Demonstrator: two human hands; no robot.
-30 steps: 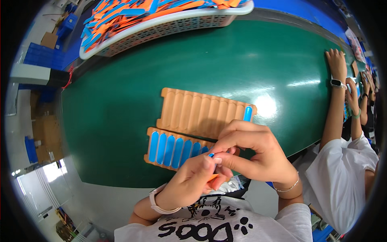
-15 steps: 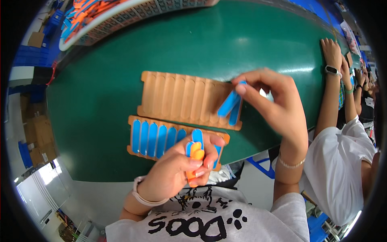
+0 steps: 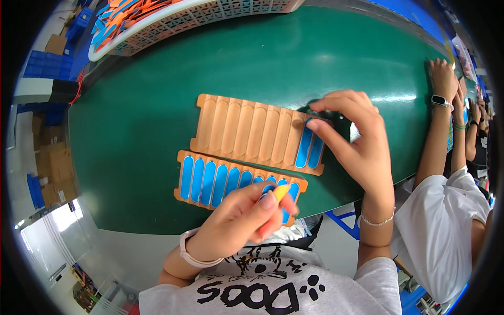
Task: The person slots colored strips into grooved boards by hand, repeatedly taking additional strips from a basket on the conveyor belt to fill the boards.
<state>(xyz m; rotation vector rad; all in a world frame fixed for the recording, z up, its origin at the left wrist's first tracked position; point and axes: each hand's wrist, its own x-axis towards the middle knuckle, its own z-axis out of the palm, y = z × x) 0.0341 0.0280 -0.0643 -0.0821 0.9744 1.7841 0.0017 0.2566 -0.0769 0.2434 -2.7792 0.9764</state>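
A long brown tray (image 3: 236,123) with rounded parallel grooves lies on the green table. Two blue rounded strips (image 3: 315,152) fill its rightmost grooves. My right hand (image 3: 362,131) is over that end with thumb and fingers apart, the thumb tip at the upper end of a strip. Nearer to me, a second brown tray (image 3: 178,193) holds a row of several blue strips (image 3: 207,182), partly hidden by my left hand (image 3: 244,215). That hand is closed around small strips; a yellow-orange end (image 3: 281,191) and a bit of blue show between its fingers.
A white lattice basket (image 3: 173,29) piled with blue and orange strips (image 3: 126,16) stands at the far left of the green table (image 3: 131,121). On the right, another person's forearm (image 3: 433,126) rests at the table edge. Cardboard boxes (image 3: 52,168) are off to the left.
The blue strip that my right hand held at a slant now lies in a groove beside the other, and those fingers have parted. My left hand has turned, hiding most of its strips.
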